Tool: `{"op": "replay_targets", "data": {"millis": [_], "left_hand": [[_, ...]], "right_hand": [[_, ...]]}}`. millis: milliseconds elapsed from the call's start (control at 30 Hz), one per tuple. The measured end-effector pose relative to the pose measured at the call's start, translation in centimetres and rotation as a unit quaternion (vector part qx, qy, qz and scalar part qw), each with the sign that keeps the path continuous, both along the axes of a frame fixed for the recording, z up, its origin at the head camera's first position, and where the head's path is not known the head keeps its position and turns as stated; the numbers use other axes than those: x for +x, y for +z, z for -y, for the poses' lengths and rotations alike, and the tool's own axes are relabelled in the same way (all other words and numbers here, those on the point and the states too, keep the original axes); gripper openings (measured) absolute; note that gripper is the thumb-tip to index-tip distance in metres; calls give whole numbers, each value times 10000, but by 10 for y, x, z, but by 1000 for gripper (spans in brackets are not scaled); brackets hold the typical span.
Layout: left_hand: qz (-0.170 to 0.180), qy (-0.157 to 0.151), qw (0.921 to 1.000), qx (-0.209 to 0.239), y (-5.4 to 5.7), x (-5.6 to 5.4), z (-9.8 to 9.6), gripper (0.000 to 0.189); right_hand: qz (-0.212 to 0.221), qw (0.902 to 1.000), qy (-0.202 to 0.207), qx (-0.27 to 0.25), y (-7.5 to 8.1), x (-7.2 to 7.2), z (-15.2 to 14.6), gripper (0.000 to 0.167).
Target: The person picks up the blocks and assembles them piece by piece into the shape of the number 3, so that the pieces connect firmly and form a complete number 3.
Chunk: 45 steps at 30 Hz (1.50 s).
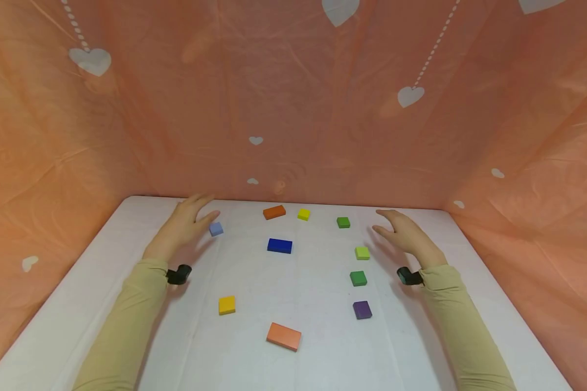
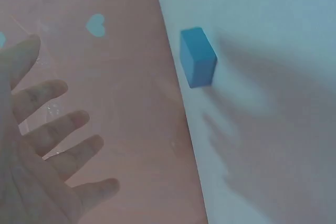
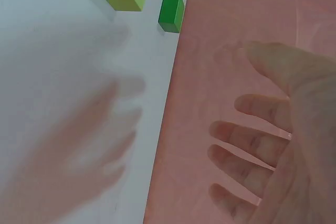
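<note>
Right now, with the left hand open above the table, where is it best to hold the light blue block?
Probably pinch the light blue block across two opposite side faces, coming from above. It lies flat and alone on the white table, just right of the left hand, so its sides look free.

Open lanes on a surface hemmed in by cloth

The surface (image 1: 102, 282) lay bare along both outer sides and between the yellow block (image 1: 227, 304) and the purple block (image 1: 362, 309); the pale blue block (image 1: 216, 228) sat just beside the left hand (image 1: 183, 228), and pink cloth walls (image 1: 293, 136) closed off three sides.
</note>
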<state>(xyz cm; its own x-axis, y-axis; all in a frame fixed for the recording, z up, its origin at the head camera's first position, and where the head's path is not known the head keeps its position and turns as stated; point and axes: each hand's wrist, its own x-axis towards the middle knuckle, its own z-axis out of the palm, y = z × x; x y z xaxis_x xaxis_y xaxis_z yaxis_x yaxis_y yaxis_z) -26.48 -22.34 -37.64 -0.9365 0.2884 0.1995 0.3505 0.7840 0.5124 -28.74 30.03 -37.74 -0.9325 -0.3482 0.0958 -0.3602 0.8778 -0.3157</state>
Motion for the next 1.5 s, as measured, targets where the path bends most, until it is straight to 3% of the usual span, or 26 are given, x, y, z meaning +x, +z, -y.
{"op": "replay_targets", "data": {"millis": [267,467,700,900,1000,1133,1300,1400,1500], "left_hand": [[-44,-165,9963,847,1,-6,-4,58],[126,-334,9846,1709,6,-5,-10,54],[499,-615,9652,2493,6,-5,-24,49],[830,-1094,9447,2977,1,-8,-38,45],[1058,-1183,9372,3106,1,-8,-43,44],[1351,-1158,9316,3170,0,-9,-51,45],[1661,-1209,9249,3200,-6,-14,-61,46],[1975,-1238,9138,3326,-10,-15,-67,47],[2388,-1146,8973,3532,-15,-14,-71,47]], "right_hand": [[279,9965,131,-774,2,1,-2,52],[369,9882,225,-1468,8,2,-1,48],[843,9733,312,-2112,43,32,18,43],[1015,9607,486,-2539,20,15,1,43],[1159,9529,512,-2755,15,12,-2,44],[1353,9466,516,-2881,12,13,-2,45],[1431,9468,437,-2851,9,15,-2,44],[1444,9472,470,-2824,6,16,-4,42],[1474,9475,544,-2784,4,16,-5,42]]}}
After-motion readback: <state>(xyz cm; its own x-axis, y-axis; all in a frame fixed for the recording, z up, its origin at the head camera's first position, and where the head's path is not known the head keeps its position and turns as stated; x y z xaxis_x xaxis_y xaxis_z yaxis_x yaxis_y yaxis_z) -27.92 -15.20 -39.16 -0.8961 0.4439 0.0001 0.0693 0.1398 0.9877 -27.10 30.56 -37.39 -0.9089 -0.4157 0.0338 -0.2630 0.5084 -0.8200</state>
